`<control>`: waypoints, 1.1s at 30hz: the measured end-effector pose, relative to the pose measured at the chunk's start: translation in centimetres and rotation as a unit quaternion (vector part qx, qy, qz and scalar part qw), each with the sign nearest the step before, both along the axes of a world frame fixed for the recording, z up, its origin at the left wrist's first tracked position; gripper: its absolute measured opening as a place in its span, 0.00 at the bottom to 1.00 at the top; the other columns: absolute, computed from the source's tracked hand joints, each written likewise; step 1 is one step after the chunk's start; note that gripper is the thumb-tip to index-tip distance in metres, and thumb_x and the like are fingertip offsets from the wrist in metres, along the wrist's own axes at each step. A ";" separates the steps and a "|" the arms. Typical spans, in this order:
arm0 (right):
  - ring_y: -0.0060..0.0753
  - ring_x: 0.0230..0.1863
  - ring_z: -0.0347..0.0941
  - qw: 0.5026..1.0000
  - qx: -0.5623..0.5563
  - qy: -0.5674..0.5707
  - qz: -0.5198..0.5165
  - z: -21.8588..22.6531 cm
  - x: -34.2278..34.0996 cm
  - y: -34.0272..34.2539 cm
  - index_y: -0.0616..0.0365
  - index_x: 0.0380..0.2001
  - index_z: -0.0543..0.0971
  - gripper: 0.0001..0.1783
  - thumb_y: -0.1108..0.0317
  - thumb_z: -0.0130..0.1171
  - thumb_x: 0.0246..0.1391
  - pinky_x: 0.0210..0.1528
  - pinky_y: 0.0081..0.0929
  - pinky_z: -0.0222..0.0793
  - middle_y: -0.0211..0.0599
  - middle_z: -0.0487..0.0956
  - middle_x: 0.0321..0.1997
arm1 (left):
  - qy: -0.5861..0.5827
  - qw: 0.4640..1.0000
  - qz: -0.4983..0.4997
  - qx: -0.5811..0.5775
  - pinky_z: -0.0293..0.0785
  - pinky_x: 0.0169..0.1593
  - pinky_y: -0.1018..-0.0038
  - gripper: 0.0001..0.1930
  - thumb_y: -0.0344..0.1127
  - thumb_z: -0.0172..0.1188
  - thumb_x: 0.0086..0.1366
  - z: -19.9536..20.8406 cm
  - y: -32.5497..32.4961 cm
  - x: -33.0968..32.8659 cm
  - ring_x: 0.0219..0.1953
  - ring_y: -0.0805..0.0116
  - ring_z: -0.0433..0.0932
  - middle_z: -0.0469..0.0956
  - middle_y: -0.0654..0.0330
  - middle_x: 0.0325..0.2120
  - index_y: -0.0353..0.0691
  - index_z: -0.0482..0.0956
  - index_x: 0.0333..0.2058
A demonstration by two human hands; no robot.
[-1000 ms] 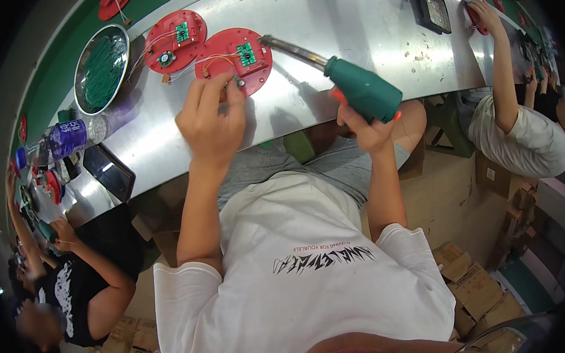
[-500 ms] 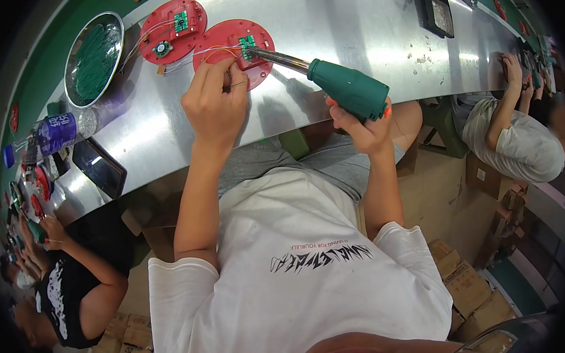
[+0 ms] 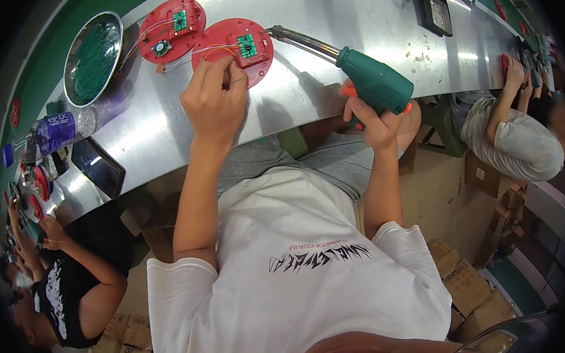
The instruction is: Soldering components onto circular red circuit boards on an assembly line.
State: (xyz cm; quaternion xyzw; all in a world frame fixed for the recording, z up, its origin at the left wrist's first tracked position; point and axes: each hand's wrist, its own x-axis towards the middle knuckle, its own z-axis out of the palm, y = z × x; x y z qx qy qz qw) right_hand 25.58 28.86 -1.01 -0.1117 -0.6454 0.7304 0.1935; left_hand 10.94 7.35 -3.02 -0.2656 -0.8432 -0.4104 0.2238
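Observation:
My right hand (image 3: 379, 124) is wrapped round the handle of a green soldering gun (image 3: 373, 80). Its metal tip points left, just off the right rim of a red round plastic housing (image 3: 261, 32). On that housing sits a small green circuit board (image 3: 247, 46) with thin coloured wires running to it from the left. My left hand (image 3: 213, 103) rests at the housing's lower edge, its fingers pinched on a thin greenish wire. A second red housing (image 3: 151, 32) with its own green board and a small round part lies to the left, touching the first.
A metal bowl (image 3: 118, 57) of green strands stands at the left, near a bottle with a purple label (image 3: 56, 132) and a dark phone (image 3: 99, 167). A black soldering stand (image 3: 424, 6) is at the far right. Other people sit at both sides of the metal table (image 3: 337, 5).
My right hand has drawn the soldering gun right, so its tip has left the circuit board. The left hand stays in nearly the same place.

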 end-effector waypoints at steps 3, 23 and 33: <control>0.23 0.23 0.74 1.000 -0.012 0.023 0.000 -0.4 0.1 0.4 0.69 0.47 0.78 0.16 0.81 0.61 0.52 0.25 0.22 0.72 0.43 0.82 0.37 | -0.002 1.000 0.003 -0.001 0.73 0.25 0.72 0.04 0.24 0.66 0.56 -0.1 -0.1 0.0 0.20 0.66 0.77 0.77 0.59 0.22 0.37 0.83 0.31; 0.32 0.17 0.73 0.905 -0.041 0.199 -0.373 -2.0 -0.9 11.5 0.70 0.48 0.73 0.16 0.68 0.51 0.62 0.21 0.26 0.69 0.51 0.78 0.40 | -0.080 0.907 -0.200 -0.362 0.78 0.44 0.58 0.23 0.47 0.69 0.51 7.7 17.3 -15.6 0.41 0.49 0.82 0.81 0.50 0.35 0.36 0.81 0.41; 0.29 0.17 0.69 0.824 -0.147 0.151 -0.525 -2.3 -1.6 10.7 0.65 0.50 0.70 0.17 0.64 0.52 0.63 0.18 0.29 0.68 0.43 0.75 0.36 | 0.033 0.882 -0.306 -0.356 0.75 0.57 0.51 0.29 0.40 0.54 0.64 5.9 61.0 -27.2 0.54 0.43 0.79 0.78 0.45 0.54 0.49 0.67 0.65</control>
